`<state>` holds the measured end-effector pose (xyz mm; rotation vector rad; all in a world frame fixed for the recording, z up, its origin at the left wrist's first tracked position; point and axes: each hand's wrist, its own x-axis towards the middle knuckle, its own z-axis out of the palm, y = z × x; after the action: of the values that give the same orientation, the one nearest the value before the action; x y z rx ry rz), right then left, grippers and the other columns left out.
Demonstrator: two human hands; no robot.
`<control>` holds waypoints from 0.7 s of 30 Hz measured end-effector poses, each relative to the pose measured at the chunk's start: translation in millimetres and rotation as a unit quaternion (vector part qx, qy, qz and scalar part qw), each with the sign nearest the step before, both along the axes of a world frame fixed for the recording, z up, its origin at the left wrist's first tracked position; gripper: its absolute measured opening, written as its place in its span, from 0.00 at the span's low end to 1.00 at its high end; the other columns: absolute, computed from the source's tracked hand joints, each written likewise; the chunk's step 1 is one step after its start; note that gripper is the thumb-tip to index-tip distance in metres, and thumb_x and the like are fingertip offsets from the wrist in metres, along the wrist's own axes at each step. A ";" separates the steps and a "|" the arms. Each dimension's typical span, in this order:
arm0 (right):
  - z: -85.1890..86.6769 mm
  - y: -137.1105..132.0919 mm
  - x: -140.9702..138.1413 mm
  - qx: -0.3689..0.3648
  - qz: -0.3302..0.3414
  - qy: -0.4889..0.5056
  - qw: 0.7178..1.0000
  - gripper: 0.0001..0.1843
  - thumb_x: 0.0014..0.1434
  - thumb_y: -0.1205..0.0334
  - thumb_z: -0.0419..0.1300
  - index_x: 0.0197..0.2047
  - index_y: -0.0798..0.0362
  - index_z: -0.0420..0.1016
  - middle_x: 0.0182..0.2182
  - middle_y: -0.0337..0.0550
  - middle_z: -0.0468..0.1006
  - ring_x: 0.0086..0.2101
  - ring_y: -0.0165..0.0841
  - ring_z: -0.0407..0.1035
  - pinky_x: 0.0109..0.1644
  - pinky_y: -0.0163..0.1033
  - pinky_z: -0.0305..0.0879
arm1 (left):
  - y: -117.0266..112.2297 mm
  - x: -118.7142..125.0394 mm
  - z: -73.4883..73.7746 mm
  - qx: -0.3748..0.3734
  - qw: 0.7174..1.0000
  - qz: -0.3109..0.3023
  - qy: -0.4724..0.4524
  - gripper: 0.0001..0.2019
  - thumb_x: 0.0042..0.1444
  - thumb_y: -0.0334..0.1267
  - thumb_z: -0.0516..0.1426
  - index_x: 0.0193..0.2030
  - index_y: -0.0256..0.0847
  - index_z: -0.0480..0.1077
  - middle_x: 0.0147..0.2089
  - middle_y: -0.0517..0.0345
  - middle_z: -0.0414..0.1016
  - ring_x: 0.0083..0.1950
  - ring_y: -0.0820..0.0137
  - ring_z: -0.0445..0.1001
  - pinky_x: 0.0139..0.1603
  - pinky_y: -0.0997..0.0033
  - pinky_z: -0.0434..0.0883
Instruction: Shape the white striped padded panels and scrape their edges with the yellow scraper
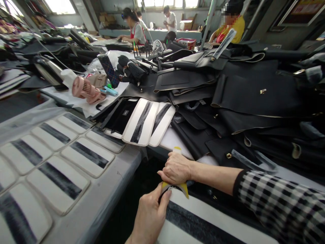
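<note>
We can read no text, brand or number anywhere. In the upper right of the frame, a framed sign [303, 10] shows red and orange shapes, too blurred for letters. At centre left, a small pale tag [125, 112] sits on a black panel [119, 118], too small to read. The red box [186, 42] at top centre carries pale marks we cannot read.

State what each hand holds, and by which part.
One flat yellow tool: the right hand is fisted round its middle, and the left hand pinches its lower edge.
</note>
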<state>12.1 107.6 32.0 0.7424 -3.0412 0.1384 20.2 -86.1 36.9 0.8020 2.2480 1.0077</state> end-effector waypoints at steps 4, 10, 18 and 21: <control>2.1 1.6 5.0 -0.002 -0.009 -0.009 1.000 0.32 0.70 0.56 0.42 0.20 0.53 0.77 0.19 0.45 0.78 0.21 0.34 0.72 0.33 0.42 0.53 | 2.4 2.5 1.9 -0.020 1.000 -0.017 0.015 0.15 0.67 0.48 0.50 0.45 0.43 0.73 0.35 0.57 0.80 0.35 0.66 0.78 0.35 0.71 0.63; 5.3 3.6 10.9 0.002 -0.026 -0.040 0.999 0.32 0.70 0.58 0.42 0.20 0.54 0.76 0.19 0.45 0.79 0.22 0.33 0.73 0.33 0.41 0.52 | 7.2 4.0 -1.1 -0.036 0.998 -0.029 0.041 0.16 0.68 0.46 0.46 0.42 0.41 0.71 0.34 0.52 0.78 0.35 0.61 0.78 0.35 0.66 0.62; 6.8 3.7 25.2 0.025 -0.076 -0.078 0.994 0.33 0.70 0.57 0.40 0.21 0.55 0.76 0.23 0.49 0.81 0.25 0.39 0.76 0.34 0.44 0.53 | 17.3 5.7 -0.5 -0.057 0.994 -0.056 0.075 0.15 0.68 0.43 0.48 0.38 0.40 0.72 0.34 0.51 0.79 0.36 0.59 0.78 0.35 0.65 0.59; 8.5 -0.6 35.4 0.033 -0.118 -0.093 0.988 0.33 0.71 0.57 0.40 0.22 0.54 0.77 0.24 0.48 0.81 0.26 0.39 0.76 0.33 0.43 0.53 | 21.1 0.0 -6.0 0.001 1.000 -0.028 0.007 0.15 0.63 0.49 0.55 0.33 0.40 0.74 0.32 0.56 0.78 0.34 0.61 0.75 0.34 0.67 0.59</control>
<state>47.6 107.0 40.4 0.3843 -3.2951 0.1106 20.2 -65.0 30.9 0.8717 2.2231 0.9815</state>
